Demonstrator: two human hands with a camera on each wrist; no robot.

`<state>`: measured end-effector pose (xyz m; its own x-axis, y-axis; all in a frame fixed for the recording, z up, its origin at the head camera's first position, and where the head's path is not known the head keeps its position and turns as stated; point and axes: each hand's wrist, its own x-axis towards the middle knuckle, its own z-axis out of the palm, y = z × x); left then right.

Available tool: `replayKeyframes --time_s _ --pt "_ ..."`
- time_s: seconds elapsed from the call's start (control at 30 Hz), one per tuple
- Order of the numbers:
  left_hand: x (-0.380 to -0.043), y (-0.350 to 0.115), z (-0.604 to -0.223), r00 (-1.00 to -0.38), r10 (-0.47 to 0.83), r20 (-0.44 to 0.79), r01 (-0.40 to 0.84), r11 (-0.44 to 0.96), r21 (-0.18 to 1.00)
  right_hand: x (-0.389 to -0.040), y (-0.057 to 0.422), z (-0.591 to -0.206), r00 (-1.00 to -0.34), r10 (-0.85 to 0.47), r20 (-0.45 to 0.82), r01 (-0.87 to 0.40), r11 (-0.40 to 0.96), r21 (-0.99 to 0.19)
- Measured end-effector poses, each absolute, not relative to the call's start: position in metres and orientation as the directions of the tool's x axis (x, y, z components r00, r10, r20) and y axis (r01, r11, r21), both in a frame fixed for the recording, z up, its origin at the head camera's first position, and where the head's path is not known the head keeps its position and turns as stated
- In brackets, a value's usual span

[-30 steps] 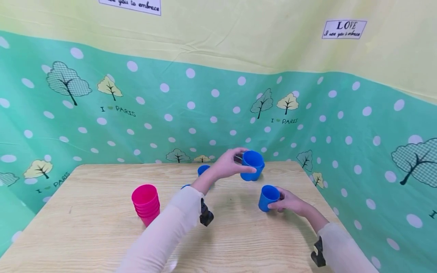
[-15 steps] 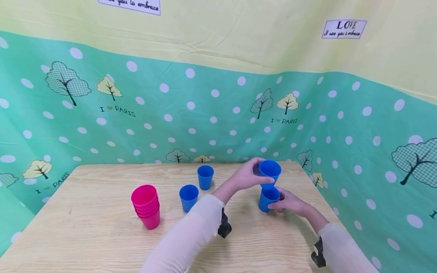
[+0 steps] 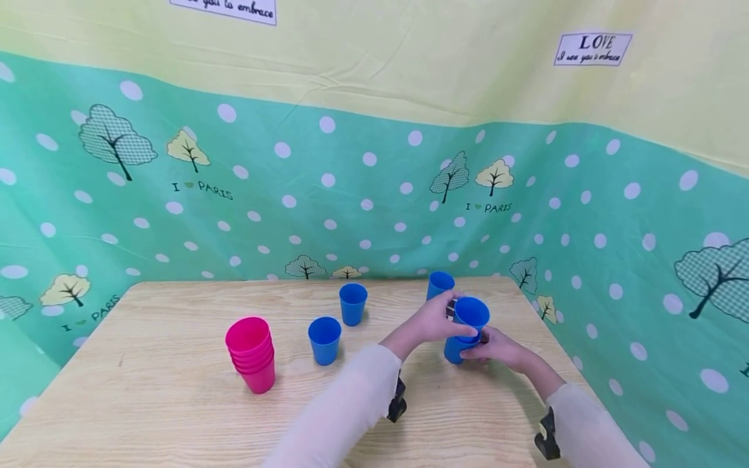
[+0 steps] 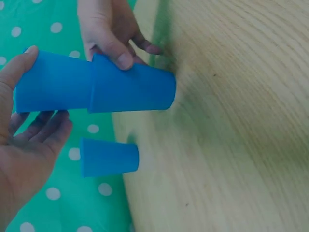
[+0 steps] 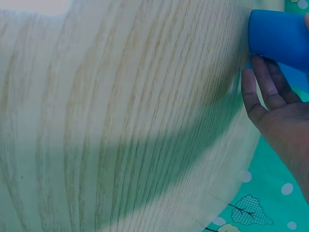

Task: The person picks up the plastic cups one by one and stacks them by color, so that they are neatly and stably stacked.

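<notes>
My left hand [image 3: 434, 321] grips an upright blue cup [image 3: 471, 314] between thumb and fingers. The base of that cup sits inside a second blue cup [image 3: 454, 351], which my right hand [image 3: 501, 349] grips from the right side. From the left wrist view, the upper cup [image 4: 53, 82] goes partway into the lower cup [image 4: 133, 88], with the right thumb on the lower one's side. The right wrist view shows the lower cup [image 5: 277, 36] at its edge, fingers beside it. Just behind the hands stands another blue cup [image 3: 440, 284], partly covered by the left hand.
Two more blue cups stand apart in the middle, one farther back [image 3: 353, 305] and one nearer [image 3: 324, 341]. Left of them is a stack of pink cups [image 3: 251, 354]. The wooden table [image 3: 146, 390] ends at a patterned green cloth [image 3: 328, 214] behind and at right.
My left hand has brought its blue cup rightward, nearer and down into the cup held by my right hand. The blue cups it covered have come into view. The right hand stays in place.
</notes>
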<state>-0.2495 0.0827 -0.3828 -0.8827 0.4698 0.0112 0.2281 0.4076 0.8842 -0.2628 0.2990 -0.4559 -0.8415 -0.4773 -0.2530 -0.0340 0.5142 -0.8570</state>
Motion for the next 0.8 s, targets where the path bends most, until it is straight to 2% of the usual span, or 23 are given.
replayKeyframes --time_s 0.8 --pt "-0.247 0.093 -0.424 -0.91 0.414 -0.031 0.166 0.431 0.887 -0.26 0.298 -0.455 -0.842 -0.491 -0.224 -0.05 0.484 -0.873"
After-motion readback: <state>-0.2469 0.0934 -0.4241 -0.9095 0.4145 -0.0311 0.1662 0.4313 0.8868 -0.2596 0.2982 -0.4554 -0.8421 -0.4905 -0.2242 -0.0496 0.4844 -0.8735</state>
